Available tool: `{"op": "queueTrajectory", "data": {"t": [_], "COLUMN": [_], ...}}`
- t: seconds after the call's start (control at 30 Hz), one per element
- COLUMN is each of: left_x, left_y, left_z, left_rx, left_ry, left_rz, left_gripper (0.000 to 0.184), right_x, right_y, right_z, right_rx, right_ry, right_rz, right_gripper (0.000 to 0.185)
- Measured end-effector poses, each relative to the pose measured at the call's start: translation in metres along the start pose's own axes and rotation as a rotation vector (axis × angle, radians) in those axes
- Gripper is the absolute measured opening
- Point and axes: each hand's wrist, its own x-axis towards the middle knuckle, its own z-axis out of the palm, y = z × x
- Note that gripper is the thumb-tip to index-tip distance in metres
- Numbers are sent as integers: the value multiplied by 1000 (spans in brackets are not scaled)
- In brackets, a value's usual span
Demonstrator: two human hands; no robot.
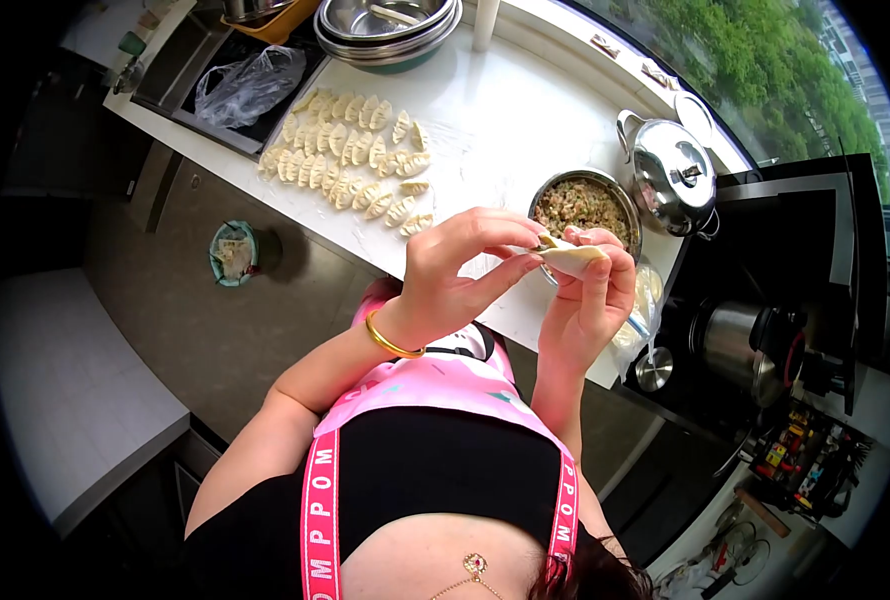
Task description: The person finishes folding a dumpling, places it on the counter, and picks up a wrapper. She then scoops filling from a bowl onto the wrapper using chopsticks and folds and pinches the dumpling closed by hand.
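Both hands hold a folded dumpling wrapper (575,261) above the counter's front edge. My left hand (455,265), with a gold bangle at the wrist, pinches its left end between thumb and fingers. Around its right side close the fingers of my right hand (597,300). A little filling shows at the wrapper's left end. Just behind the hands is a metal bowl of minced filling (583,205), partly hidden by them. Several pleated dumplings (340,160) lie in rows on the white counter (505,110), to the left.
Stacked metal bowls (390,30) stand at the back. A lidded steel pot (673,170) is right of the filling, with a plastic bag (637,315) near the counter's right edge. Farther right, another pot (733,335) sits on the stove. A small bin (233,253) stands on the floor.
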Motion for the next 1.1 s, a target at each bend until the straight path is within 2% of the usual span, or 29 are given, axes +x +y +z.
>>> {"op": "queueTrajectory", "data": {"t": [0.3, 0.5, 0.57, 0.67, 1.1], "left_x": [-3, -5, -8, -10, -13], "left_y": [1, 3, 6, 3, -2], "left_z": [1, 4, 10, 12, 7], "left_rx": [176, 145, -95, -124, -37], "left_ry": [-18, -9, 97, 131, 113], "left_rz": [132, 116, -59, -44, -24], "left_gripper": [19, 19, 27, 34, 39], "right_x": [-5, -6, -6, -7, -6], "right_y": [-3, -5, -5, -6, -3], "right_z": [3, 1, 2, 4, 6], "right_rx": [20, 29, 36, 35, 44], "right_ry": [9, 2, -5, 3, -2], "right_rz": [6, 13, 20, 26, 37], "right_gripper": [16, 17, 17, 17, 16]}}
